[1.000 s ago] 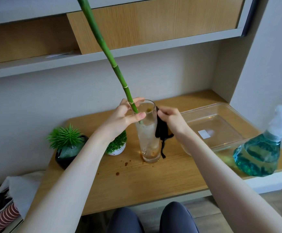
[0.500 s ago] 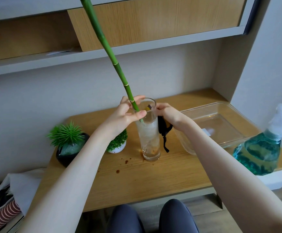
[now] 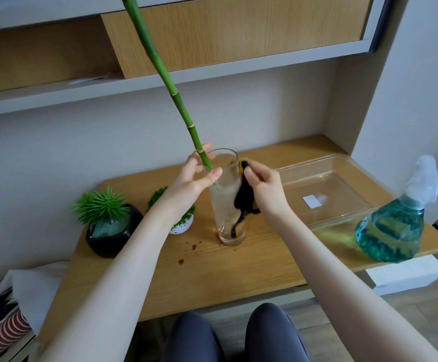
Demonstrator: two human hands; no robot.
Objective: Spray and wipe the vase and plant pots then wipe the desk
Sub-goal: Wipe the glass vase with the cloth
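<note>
Your left hand [image 3: 195,178] still pinches the tall green bamboo stalk [image 3: 160,74] at the rim of the clear glass vase [image 3: 227,199], mid-desk. Your right hand [image 3: 262,186], clutching the black cloth [image 3: 244,199], has slid from the rim down the vase's 3 o'clock side. The teal spray bottle [image 3: 392,226] stays at 4 o'clock on the wooden desk [image 3: 212,278].

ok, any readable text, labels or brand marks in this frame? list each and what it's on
None readable.
White sticker on the clear tray: blank or too blurred to tell.
Spray bottle: no label visible.
Glass vase, black pot, white pot: no markings visible.
</note>
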